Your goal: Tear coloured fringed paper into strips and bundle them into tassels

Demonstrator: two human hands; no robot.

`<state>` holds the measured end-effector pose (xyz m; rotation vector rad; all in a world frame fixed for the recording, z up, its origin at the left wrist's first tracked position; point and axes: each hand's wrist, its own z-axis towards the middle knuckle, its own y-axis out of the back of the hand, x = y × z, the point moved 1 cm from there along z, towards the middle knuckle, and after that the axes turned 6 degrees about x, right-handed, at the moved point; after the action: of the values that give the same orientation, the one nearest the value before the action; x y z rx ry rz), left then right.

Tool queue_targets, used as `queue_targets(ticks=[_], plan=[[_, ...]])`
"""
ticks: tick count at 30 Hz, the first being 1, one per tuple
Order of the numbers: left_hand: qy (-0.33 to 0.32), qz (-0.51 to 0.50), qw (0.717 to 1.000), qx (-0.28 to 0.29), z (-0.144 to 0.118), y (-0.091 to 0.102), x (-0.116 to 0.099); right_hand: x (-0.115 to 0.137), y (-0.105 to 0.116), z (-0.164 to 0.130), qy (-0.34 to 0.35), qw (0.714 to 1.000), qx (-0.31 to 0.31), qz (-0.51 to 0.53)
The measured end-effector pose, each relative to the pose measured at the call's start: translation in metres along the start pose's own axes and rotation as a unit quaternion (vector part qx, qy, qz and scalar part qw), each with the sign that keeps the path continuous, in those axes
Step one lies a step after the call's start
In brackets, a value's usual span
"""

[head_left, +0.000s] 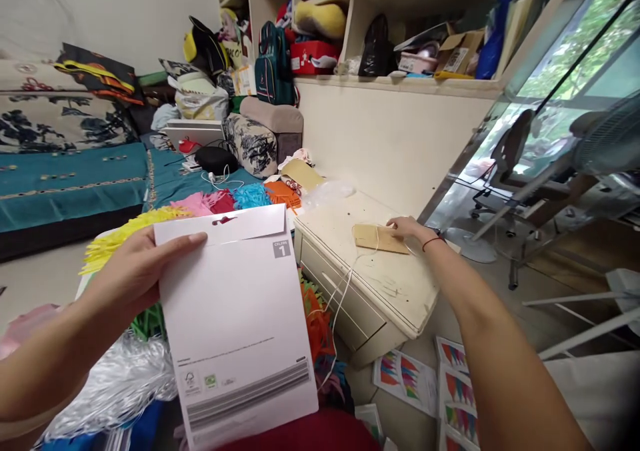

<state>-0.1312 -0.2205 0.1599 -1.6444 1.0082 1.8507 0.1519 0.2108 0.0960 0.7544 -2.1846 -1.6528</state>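
Note:
My left hand (134, 269) grips the upper left edge of a large white paper envelope (237, 331) with a grey label marked 1, held up in front of me. My right hand (411, 230) reaches out and rests its fingers on a small brown paper piece (376, 237) lying on top of a low white drawer cabinet (370, 284). A thin white string (345, 287) runs from that piece over the cabinet's front edge.
Coloured paper fringe (220, 202) and silver tinsel (113, 387) lie on the left. Printed sheets of coloured triangles (407, 377) lie on the floor. A teal couch (70, 184), cluttered shelves (390, 44), an office chair (510, 154) and a fan (607, 137) surround the spot.

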Motion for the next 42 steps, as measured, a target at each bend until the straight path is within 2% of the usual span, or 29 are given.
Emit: queue_targets(ticks=[3, 7, 10, 12, 14, 18, 20, 22, 24, 25, 28, 31, 35, 42], plan=[[0.069, -0.084, 0.994, -0.001, -0.006, -0.004, -0.007, 0.003, 0.027, 0.002, 0.003, 1.000, 0.012, -0.009], [0.060, -0.072, 0.995, -0.025, -0.014, -0.003, -0.017, 0.008, 0.074, -0.011, 0.014, 1.000, 0.007, -0.015], [0.041, -0.068, 0.996, -0.044, -0.019, -0.002, -0.019, 0.012, 0.105, -0.029, -0.012, 0.999, -0.022, -0.036], [0.032, -0.063, 0.996, -0.059, -0.021, -0.001, -0.019, 0.014, 0.123, -0.045, -0.030, 0.997, -0.062, -0.047], [0.020, -0.061, 0.996, -0.066, -0.021, 0.000, -0.017, 0.017, 0.139, -0.068, -0.018, 0.993, -0.107, -0.048], [-0.036, -0.046, 0.997, -0.047, -0.019, 0.004, -0.008, 0.033, 0.159, -0.131, 0.065, 0.972, -0.225, 0.032], [-0.061, -0.009, 0.998, -0.020, -0.015, 0.006, -0.004, 0.050, 0.157, -0.164, 0.130, 0.937, -0.291, 0.141], [-0.091, 0.038, 0.995, 0.018, -0.011, 0.004, -0.003, 0.074, 0.148, -0.190, 0.189, 0.876, -0.357, 0.265], [-0.129, 0.071, 0.988, 0.052, -0.007, 0.000, -0.005, 0.102, 0.132, -0.207, 0.236, 0.823, -0.369, 0.360], [-0.144, 0.071, 0.985, 0.061, -0.006, -0.003, -0.006, 0.117, 0.124, -0.211, 0.256, 0.810, -0.354, 0.391], [-0.155, 0.010, 0.984, 0.090, -0.002, -0.011, -0.004, 0.156, 0.101, -0.212, 0.303, 0.796, -0.293, 0.435], [-0.142, -0.070, 0.981, 0.115, 0.003, -0.013, 0.004, 0.179, 0.086, -0.203, 0.330, 0.781, -0.273, 0.454], [-0.142, -0.056, 0.982, 0.108, 0.005, -0.007, 0.010, 0.189, 0.075, -0.189, 0.348, 0.770, -0.276, 0.459], [-0.121, -0.076, 0.981, 0.130, -0.007, -0.008, -0.005, 0.200, 0.069, -0.184, 0.389, 0.767, -0.246, 0.447]])
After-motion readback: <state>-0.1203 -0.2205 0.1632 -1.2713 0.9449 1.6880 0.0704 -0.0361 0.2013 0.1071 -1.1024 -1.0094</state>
